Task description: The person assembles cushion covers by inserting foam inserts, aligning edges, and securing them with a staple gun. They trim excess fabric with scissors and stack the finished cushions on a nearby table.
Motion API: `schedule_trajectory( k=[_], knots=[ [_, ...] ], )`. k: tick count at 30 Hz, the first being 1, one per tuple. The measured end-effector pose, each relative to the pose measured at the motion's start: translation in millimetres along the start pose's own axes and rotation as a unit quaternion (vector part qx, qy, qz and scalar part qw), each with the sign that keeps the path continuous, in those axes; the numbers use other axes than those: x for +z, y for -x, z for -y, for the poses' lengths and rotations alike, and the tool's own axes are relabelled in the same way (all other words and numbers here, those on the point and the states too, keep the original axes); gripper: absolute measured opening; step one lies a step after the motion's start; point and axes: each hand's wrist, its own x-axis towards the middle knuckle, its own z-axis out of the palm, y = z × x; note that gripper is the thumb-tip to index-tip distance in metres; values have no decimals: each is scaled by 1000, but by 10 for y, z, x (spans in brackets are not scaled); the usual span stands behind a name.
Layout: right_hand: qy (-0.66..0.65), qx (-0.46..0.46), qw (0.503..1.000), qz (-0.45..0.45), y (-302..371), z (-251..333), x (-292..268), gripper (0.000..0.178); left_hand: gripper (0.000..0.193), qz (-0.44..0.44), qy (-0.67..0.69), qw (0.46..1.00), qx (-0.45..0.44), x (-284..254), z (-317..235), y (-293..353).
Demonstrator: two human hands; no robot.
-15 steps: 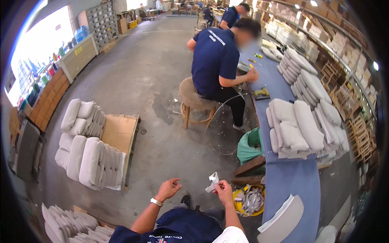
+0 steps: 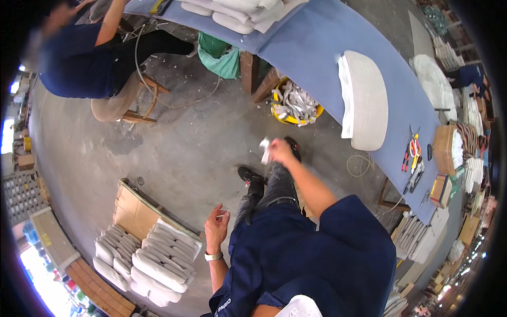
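Head view: the person's dark blue shirt (image 2: 317, 253) lies nearest, with both bare forearms reaching out from it. The left hand (image 2: 215, 232), a metal-banded wristwatch (image 2: 214, 257) at its wrist, hangs beside the left thigh. Its fingers are half curled; whether they grip the tiny pale bit at their tips cannot be told. The right hand (image 2: 281, 151), slightly blurred, is out ahead of the right leg, its fingers closed on one end of a crumpled white strip (image 2: 265, 152). That strip is in the air above the concrete floor, just beside the right black shoe (image 2: 293, 149).

Beyond the strip, a yellow basket (image 2: 278, 112) full of pale strips stands on the floor, close to the edge of a blue-covered worktop (image 2: 317, 58). A curved grey cushion pad (image 2: 368, 105) lies on that worktop, partly over a white sheet (image 2: 347, 105). Farther along it are pliers (image 2: 414, 149) and a dark hand tool (image 2: 415, 177). To the person's left, grey cushions (image 2: 163, 259) are stacked beside a bare brown cardboard sheet (image 2: 134, 208). Farther ahead, past a green bag (image 2: 224, 63), a co-worker (image 2: 79, 68) sits on a padded wooden stool (image 2: 108, 109).
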Motion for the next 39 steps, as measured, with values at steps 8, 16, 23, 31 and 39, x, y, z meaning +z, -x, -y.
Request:
schedule_trajectory(
  k=[8,16,23,31,39],
  knots=[
    [127,-20,952,-279,-643,-56,-1190,70,46,-24,-37,999,26,-203,-360,-385],
    [-162,116,973,-114,1126,-1832,-1144,25,46,45,-82,983,158,431,-1436,-1073],
    [-330,21,792,-514,1183,-2188,-3505,20,44,111,-82,963,232,1491,-2634,-1678],
    [-120,26,939,-320,-290,-735,-4992,77,50,243,-71,922,294,3188,-4044,-1511],
    [-288,27,948,-134,-48,-308,-5158,83,70,278,67,955,78,3883,-3725,-1987]
  ],
)
